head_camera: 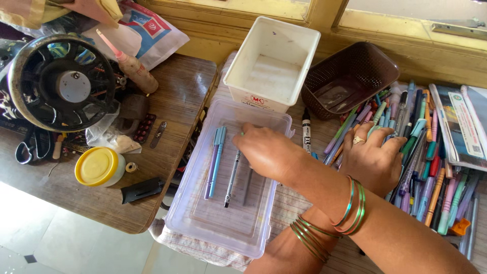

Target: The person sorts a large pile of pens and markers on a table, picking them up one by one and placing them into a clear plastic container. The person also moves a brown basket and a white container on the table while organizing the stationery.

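My arms are crossed. My right hand (265, 152) reaches left into a clear plastic tray (203, 223), and its fingertips pinch the upper end of a dark thin pen (231, 182) lying on the tray floor. Two pens, one purple and one blue (215, 162), lie side by side just left of it. My left hand (373, 160), with a ring on one finger, reaches right and rests with fingers spread on a big pile of coloured pens (431, 177). Green bangles circle both wrists.
A white empty tub (238, 76) and a brown mesh basket (378, 63) stand behind the tray, with a black marker (306, 129) between them. On the wooden table to the left are a sewing machine wheel (63, 83), a yellow-lidded jar (97, 166), a glue bottle (133, 66) and scissors (31, 147). Booklets (464, 127) lie far right.
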